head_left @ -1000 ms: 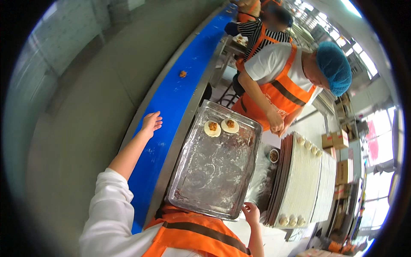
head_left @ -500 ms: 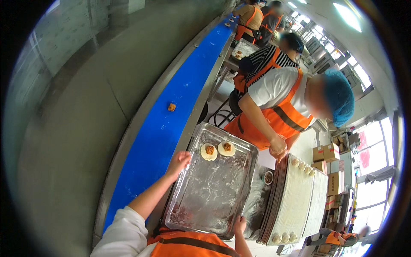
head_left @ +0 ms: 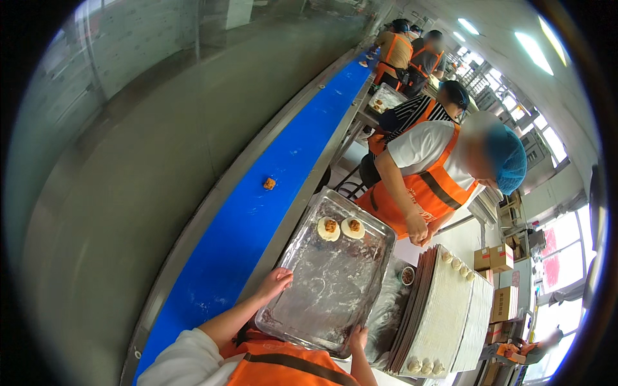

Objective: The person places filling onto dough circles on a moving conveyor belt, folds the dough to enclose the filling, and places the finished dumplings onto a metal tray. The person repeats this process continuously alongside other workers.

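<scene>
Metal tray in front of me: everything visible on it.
The metal tray is shallow, rectangular and silvery, with raised rims and rounded corners. Whitish smears mark its floor. Two pale dough rounds topped with orange-brown filling sit near its far end. It lies right of the blue belt. Your left hand and right hand are at opposite side rims; exact grip is unclear.

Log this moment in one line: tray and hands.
tray: two topped dough rounds; left hand: at left edge; right hand: near lower right corner
</scene>
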Tool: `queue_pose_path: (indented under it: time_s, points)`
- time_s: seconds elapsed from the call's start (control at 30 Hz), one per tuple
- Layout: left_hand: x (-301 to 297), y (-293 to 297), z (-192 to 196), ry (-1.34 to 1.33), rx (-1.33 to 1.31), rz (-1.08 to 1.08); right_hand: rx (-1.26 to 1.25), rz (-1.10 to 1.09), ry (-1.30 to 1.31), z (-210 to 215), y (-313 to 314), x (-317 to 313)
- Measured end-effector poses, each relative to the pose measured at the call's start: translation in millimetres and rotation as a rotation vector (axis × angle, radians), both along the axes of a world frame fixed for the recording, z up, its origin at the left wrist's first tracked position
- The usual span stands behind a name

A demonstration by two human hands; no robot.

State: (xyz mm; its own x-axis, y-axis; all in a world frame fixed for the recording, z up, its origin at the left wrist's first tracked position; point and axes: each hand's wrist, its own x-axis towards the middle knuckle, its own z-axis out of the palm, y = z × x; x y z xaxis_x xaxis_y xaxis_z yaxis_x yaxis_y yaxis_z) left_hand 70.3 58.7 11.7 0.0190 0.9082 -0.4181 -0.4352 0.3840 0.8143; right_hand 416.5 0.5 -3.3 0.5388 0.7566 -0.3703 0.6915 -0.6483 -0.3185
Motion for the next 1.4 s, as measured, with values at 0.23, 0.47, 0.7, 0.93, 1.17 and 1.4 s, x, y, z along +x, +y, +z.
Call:
queue_pose_path:
  time_s: [0.23, 0.47, 0.7, 0.93, 1.17, 1.4]
  points:
    - [14.4, -17.2, 17.2, 0.056, 0.036, 0.013, 0.106, 0.148, 0.033, -27.0, -3.3, 22.0]
    - [46.4, -27.9, 15.9, 0.341, 0.256, 0.054, 0.172, 0.102, 0.118, -40.4, -40.4, 29.3]
    - [40.4, -35.5, 36.4, 0.119, 0.194, 0.126, 0.152, 0.198, 0.121, -65.0, -36.6, 52.6]
    - [43.1, -22.7, 21.2, -0.010, 0.137, 0.046, 0.155, 0.157, 0.226, -30.3, -28.7, 45.0]
    - [35.4, -13.4, 50.8, 0.049, 0.032, -0.080, 0.158, -0.372, 0.673, -61.3, -51.0, 71.7]
    - [26.2, 2.9, 51.0, 0.063, -0.006, -0.120, 0.289, -0.722, 0.898, -94.8, -69.7, 96.6]
